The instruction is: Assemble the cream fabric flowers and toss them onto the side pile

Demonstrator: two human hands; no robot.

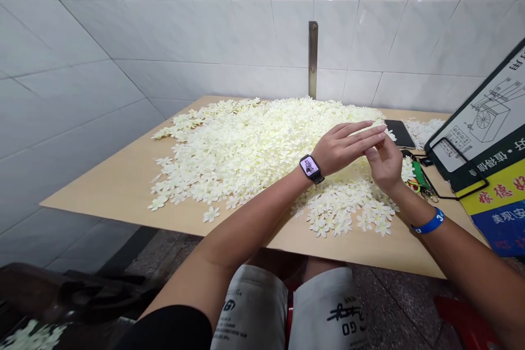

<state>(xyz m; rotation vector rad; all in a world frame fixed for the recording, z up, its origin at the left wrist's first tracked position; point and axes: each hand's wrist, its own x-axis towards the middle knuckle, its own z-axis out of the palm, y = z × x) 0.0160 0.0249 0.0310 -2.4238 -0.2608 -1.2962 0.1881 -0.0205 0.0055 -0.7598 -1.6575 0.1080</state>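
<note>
Left hand: my left hand (342, 145) is flat, fingers straight and together, pointing rightward across the fingertips of the other.
Right hand: my right hand (388, 164) is raised with its thumb up against my left fingers; its fingers are mostly covered, so I can't tell how far they curl.
Between the palms: hidden; I can't tell whether a flower is in there.
Flower heap: the cream flower heap (254, 145) lies below my hands and off to their left, its long axis running left to right; my left hand is nearer its middle.
Near patch: a looser flower patch (340, 208) lies between my forearms, toward the edge of the table (123, 186).
Behind my right hand: a flat black device (400, 134), partly covered.
Lower left corner: more flowers (35, 336), cut off by the frame.
</note>
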